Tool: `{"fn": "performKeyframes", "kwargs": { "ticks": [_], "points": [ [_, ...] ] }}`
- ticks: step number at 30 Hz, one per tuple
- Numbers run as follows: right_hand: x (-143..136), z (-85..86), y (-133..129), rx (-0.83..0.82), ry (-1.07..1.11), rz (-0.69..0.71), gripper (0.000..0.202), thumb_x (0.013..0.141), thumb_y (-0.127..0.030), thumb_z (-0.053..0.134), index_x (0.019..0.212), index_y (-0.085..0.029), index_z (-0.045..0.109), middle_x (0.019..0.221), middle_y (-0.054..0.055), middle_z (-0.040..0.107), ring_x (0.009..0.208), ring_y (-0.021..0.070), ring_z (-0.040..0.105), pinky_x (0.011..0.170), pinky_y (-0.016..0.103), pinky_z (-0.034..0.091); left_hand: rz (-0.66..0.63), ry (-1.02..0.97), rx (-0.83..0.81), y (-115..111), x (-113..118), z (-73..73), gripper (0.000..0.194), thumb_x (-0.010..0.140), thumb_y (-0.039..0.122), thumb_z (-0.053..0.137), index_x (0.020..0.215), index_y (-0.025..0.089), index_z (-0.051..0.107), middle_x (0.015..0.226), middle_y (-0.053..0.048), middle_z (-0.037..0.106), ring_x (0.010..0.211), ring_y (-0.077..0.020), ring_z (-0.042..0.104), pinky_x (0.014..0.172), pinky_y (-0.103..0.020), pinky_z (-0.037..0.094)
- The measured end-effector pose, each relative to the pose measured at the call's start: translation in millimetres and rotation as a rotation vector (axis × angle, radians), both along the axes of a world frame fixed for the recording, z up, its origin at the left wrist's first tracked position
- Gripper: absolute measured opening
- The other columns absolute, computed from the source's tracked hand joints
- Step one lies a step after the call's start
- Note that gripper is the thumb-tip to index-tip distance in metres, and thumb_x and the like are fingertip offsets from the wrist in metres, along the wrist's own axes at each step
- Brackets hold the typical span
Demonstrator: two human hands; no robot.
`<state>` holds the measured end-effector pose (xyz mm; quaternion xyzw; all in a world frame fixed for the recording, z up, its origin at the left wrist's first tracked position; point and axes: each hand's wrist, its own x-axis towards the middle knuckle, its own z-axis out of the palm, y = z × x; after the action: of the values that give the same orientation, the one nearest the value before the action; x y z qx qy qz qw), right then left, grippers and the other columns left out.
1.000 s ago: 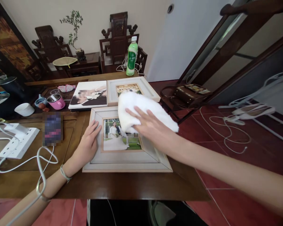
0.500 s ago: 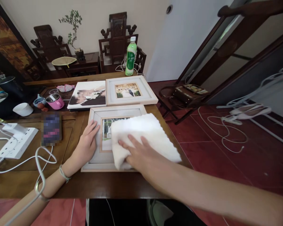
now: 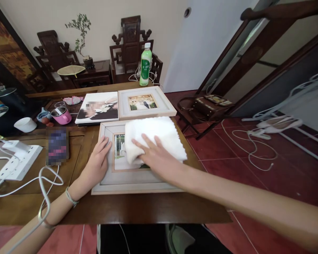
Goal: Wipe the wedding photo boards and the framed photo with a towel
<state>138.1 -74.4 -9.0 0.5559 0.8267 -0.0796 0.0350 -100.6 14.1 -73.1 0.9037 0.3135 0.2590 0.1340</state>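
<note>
A pale picture frame (image 3: 106, 183) lies flat near the front edge of the wooden table (image 3: 148, 210). My left hand (image 3: 96, 162) rests on its left border, fingers stretched forward. A folded white cloth (image 3: 159, 130) covers the upper right of the frame. On the cloth's near edge my right hand (image 3: 156, 155) presses down, its fingers spread and the thumb partly hidden. Behind lie a second pale frame (image 3: 164, 100) with a small photo and a white-edged photo panel (image 3: 111, 107), side by side.
A green bottle (image 3: 145, 65) stands at the table's far edge. On the left are a pink cup (image 3: 62, 116), a white cup (image 3: 25, 125), a dark pouch-like object (image 3: 57, 146), a power strip (image 3: 18, 162) and looping white cables. A chair (image 3: 193, 120) holds a brown bag (image 3: 209, 106).
My right hand and the white cloth have moved away from me, up the frame, uncovering its lower right part. My left hand has stayed in place.
</note>
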Motion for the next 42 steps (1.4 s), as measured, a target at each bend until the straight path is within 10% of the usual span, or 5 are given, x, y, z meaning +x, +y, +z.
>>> {"fn": "performKeyframes", "kwargs": {
  "ticks": [9, 18, 24, 36, 42],
  "points": [
    [0, -5.6, 51, 0.121, -0.100, -0.110, 0.050, 0.077, 0.011, 0.047, 0.112, -0.015, 0.071, 0.159, 0.011, 0.021, 0.142, 0.0509, 0.009, 0.104, 0.078, 0.021, -0.005, 0.007, -0.031, 0, -1, 3.2, 0.052, 0.092, 0.006, 0.033, 0.142, 0.016, 0.046, 0.150, -0.016, 0.043, 0.146, -0.0272, 0.027, 0.117, -0.056, 0.027],
    [-31, 20.4, -40, -0.280, -0.005, -0.012, 0.033, 0.082, -0.007, 0.061, 0.103, -0.026, 0.076, 0.154, 0.010, 0.035, 0.137, 0.0527, 0.027, 0.098, 0.078, 0.031, 0.002, 0.000, 0.005, 0, 0, 0.5, 0.050, 0.092, 0.006, 0.032, 0.139, 0.010, 0.047, 0.148, -0.020, 0.044, 0.146, -0.0274, 0.027, 0.118, -0.055, 0.027],
    [-35, 15.0, -76, -0.258, 0.142, 0.109, 0.026, 0.084, -0.012, 0.058, 0.098, -0.024, 0.077, 0.150, 0.013, 0.042, 0.134, 0.0529, 0.032, 0.091, 0.081, 0.033, 0.013, 0.008, 0.008, 0, 1, 0.4, 0.048, 0.093, 0.007, 0.031, 0.138, 0.007, 0.048, 0.147, -0.021, 0.044, 0.146, -0.0268, 0.027, 0.118, -0.054, 0.028],
    [3, 1.1, 49, 0.119, -0.158, -0.042, 0.053, 0.077, 0.011, 0.047, 0.119, -0.014, 0.067, 0.160, 0.014, 0.016, 0.142, 0.0498, 0.010, 0.105, 0.074, 0.025, 0.006, 0.010, -0.034, 0, 0, 2.7, 0.052, 0.092, 0.006, 0.033, 0.141, 0.014, 0.046, 0.150, -0.017, 0.043, 0.147, -0.0264, 0.026, 0.118, -0.055, 0.025],
    [-12, 2.5, 44, 0.086, -0.128, -0.065, 0.049, 0.079, 0.009, 0.043, 0.114, -0.013, 0.070, 0.159, 0.014, 0.020, 0.141, 0.0518, 0.013, 0.103, 0.076, 0.025, -0.001, -0.012, -0.039, 0, 0, 2.5, 0.053, 0.091, 0.007, 0.034, 0.142, 0.018, 0.046, 0.150, -0.014, 0.043, 0.146, -0.0261, 0.027, 0.118, -0.056, 0.026]
  ]
}}
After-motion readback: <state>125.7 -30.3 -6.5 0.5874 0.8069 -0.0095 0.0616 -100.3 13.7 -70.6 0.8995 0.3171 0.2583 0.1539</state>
